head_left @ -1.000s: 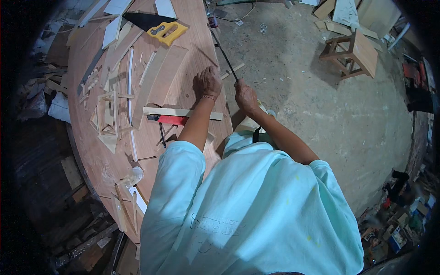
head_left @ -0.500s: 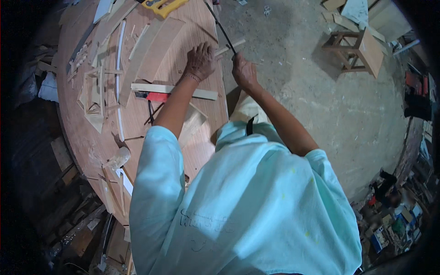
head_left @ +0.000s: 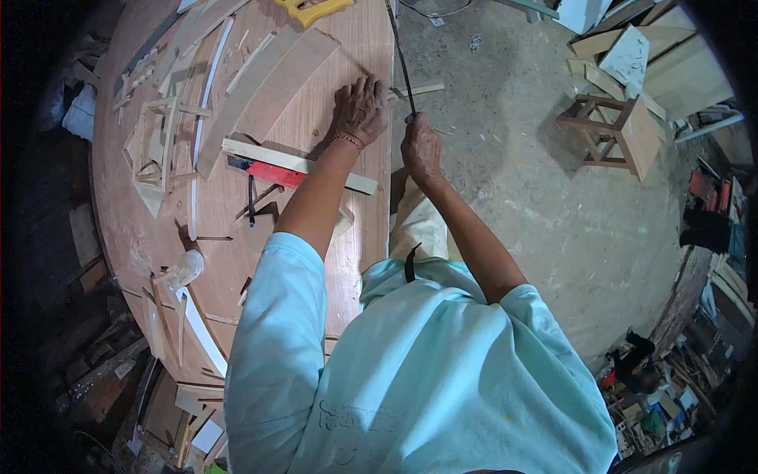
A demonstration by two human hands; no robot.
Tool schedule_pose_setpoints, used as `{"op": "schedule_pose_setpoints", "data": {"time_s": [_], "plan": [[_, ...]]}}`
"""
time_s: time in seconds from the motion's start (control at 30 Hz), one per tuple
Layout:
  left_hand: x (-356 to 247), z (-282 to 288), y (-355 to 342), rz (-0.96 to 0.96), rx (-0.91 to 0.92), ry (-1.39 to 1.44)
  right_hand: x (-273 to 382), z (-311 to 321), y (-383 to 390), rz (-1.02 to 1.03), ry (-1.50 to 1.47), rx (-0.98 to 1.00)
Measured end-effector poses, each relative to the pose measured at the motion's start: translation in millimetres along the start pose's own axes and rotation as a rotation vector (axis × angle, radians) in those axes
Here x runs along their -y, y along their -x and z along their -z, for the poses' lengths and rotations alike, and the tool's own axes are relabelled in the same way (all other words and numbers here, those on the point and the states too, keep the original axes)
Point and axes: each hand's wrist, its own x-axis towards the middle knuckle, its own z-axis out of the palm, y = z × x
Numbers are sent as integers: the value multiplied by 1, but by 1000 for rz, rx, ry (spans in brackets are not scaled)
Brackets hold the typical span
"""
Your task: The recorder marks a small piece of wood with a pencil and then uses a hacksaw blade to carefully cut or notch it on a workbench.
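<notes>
My left hand point(head_left: 363, 110) presses down at the right edge of the workbench point(head_left: 355, 261), fingers bent over a thin wooden strip. The strip point(head_left: 428, 87) sticks out past the edge, and its other end is hidden under that hand. Closed round the near end of a long, thin, dark tool point(head_left: 401, 59) is my right hand point(head_left: 422, 152), just off the bench. The tool runs away from me and crosses the strip close to the edge; its exact kind cannot be made out. Below my left hand lies a pale wooden batten point(head_left: 264, 155) beside a red tool point(head_left: 276, 174).
A yellow-handled saw point(head_left: 316, 9) lies at the bench's far side. Curved boards point(head_left: 276, 79), a small wooden frame point(head_left: 158, 142) and a clear plastic cup point(head_left: 186, 268) sit further left. On the floor to the right stands a wooden stool point(head_left: 616, 138) near stacked boards point(head_left: 679, 71).
My right hand has drawn the dark tool back toward me, and the tool points more straight ahead. My left hand stays on the strip. The whole view has shifted a little.
</notes>
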Motion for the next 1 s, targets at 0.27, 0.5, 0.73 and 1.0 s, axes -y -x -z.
{"op": "schedule_pose_setpoints", "data": {"time_s": [0.27,0.5,0.73,1.0], "plan": [[-1,0,-8,18,97,32,-3,-8,-14,3,90,-44],[2,-11,-4,-14,-43,19,-6,-11,-12,71,82,-76],[0,-3,-5,57,51,66,-4,-12,-12,9,77,-58],[1,-2,-4,59,59,97,1,-7,-13,-30,49,9]]}}
